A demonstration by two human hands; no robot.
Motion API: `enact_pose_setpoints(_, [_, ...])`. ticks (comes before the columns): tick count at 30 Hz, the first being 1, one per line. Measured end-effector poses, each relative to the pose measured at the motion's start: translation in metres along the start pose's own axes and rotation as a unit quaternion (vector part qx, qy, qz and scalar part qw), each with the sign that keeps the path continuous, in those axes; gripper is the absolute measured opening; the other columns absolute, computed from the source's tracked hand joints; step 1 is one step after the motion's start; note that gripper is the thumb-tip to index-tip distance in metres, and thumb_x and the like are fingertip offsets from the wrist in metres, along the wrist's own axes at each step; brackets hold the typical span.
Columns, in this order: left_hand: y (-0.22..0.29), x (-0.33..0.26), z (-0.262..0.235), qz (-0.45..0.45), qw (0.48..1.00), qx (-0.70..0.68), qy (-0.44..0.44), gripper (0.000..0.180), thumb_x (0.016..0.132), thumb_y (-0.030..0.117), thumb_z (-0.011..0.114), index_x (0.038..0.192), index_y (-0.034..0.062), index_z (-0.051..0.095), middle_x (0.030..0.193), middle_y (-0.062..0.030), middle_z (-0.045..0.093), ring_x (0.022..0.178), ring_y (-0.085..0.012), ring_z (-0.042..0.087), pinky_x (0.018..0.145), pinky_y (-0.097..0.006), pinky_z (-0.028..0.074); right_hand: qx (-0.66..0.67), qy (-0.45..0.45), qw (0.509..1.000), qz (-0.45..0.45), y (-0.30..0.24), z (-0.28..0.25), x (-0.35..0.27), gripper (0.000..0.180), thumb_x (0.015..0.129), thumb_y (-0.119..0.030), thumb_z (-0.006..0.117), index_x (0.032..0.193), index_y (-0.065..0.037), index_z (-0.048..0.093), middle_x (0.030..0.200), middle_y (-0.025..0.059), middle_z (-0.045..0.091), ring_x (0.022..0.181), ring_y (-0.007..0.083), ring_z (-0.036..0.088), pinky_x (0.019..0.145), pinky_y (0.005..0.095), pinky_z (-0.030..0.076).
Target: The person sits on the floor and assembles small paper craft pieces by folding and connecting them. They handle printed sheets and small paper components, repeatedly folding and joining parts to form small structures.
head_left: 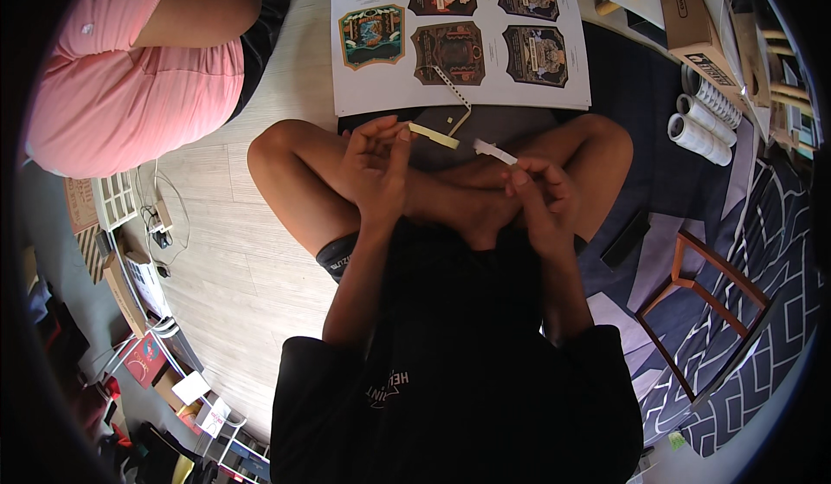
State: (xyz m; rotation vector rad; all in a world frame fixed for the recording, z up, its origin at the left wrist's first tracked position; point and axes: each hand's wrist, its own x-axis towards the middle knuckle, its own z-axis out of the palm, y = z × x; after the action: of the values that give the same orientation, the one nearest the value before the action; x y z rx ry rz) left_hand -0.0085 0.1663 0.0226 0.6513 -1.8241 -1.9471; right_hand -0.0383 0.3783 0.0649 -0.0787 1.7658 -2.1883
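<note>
Two short strips are in hand above the person's crossed legs (299,168), level with each other and a narrow gap apart. Pale yellow strip (434,136): slants down to the right, its near end pinched between thumb and fingers of the left hand (378,162); grip narrow. White strip (495,151): slants up to the left from the right hand (542,196), held between thumb and fingertips; grip likewise narrow. The two free ends point toward each other, not touching.

A thin marked strip (454,87) runs down over the lower edge of the printed sheet, bends sharply and ends by the yellow strip; whether the two join cannot be told.

Printed sheet (381,93): white, flat, just beyond the hands; carries five ornate label-shaped panels, the leftmost green with a tan border.

Right side: dark mat (636,129) bearing pale rolls (699,140) side by side; cardboard box (692,25) beyond them. Nearer, a brown frame (677,283) lies tilted, close to a black flat object (625,242) and a patterned cloth (775,319).

Left side: a second person in pink clothing (147,103) sits near; cables (163,216) lie on the pale wood floor (234,285) beside a white crate (117,196).
</note>
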Motion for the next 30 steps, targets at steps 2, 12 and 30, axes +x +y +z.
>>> enact_pose_setpoints(2, [-0.011, 0.001, -0.004, 0.005, 1.0, 0.019, 0.012, 0.02, 0.091, -0.001, 0.067, 0.109, -0.0035, 0.06, 0.099, -0.013, 0.072, 0.091, -0.0146, 0.07, 0.082, -0.025, 0.053, 0.001, 0.012, 1.0, 0.007, 0.001, -0.001, -0.001, 0.012, 0.097, -0.001, 0.06, 0.107, 0.006, 0.063, 0.098, 0.0083, 0.063, 0.081, 0.0095, 0.058, 0.074, 0.0226, 0.047])
enact_pose_setpoints(12, [-0.073, 0.016, 0.012, 0.102, 0.896, 0.368, -0.227, 0.017, 0.079, -0.003, 0.07, 0.096, -0.0003, 0.071, 0.097, -0.0182, 0.071, 0.084, -0.0329, 0.071, 0.073, -0.038, 0.057, -0.016, 0.017, 1.0, 0.01, 0.007, -0.011, 0.0, 0.014, 0.097, -0.002, 0.061, 0.109, 0.006, 0.063, 0.096, 0.0086, 0.065, 0.081, 0.0106, 0.058, 0.074, 0.0235, 0.048])
enact_pose_setpoints(30, [-0.078, 0.017, 0.036, 0.146, 0.667, 0.639, -0.356, 0.014, 0.08, 0.019, 0.066, 0.084, 0.0075, 0.073, 0.08, -0.0159, 0.071, 0.076, -0.0326, 0.072, 0.064, -0.044, 0.058, -0.021, 0.097, 0.995, 0.032, 0.016, -0.048, -0.011, 0.019, 0.097, -0.007, 0.064, 0.113, 0.004, 0.063, 0.096, 0.009, 0.068, 0.081, 0.0082, 0.06, 0.076, 0.0222, 0.05])
